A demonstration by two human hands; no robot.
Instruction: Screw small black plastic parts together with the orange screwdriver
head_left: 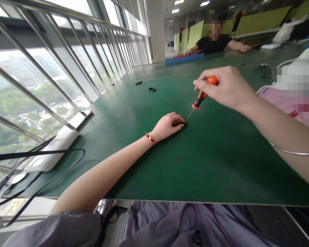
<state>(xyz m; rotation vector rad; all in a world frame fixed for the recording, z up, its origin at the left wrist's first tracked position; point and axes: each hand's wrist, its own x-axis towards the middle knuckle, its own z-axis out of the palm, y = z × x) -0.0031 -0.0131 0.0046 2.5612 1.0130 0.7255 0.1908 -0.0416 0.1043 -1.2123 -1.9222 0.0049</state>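
Observation:
My right hand (pixel 225 85) grips an orange and black screwdriver (pixel 202 97) by the top of its handle. The shaft slants down to the left, and its tip meets the end of a small black part (pixel 179 124) on the green table (pixel 149 171). With fingers and thumb, my left hand (pixel 168 126) pinches that part against the tabletop. Most of the part lies under the fingers, so I cannot make out its kind. Whether the tip sits in a screw is too small to tell.
Small black pieces (pixel 152 89) lie farther back. At left, a white power strip (pixel 53 151) with black cables (pixel 67 151) rests by the metal railing (pixel 74 34). A pink item (pixel 278 101) is at right. Across the table sits a person (pixel 213 44) by a blue tray (pixel 184 58).

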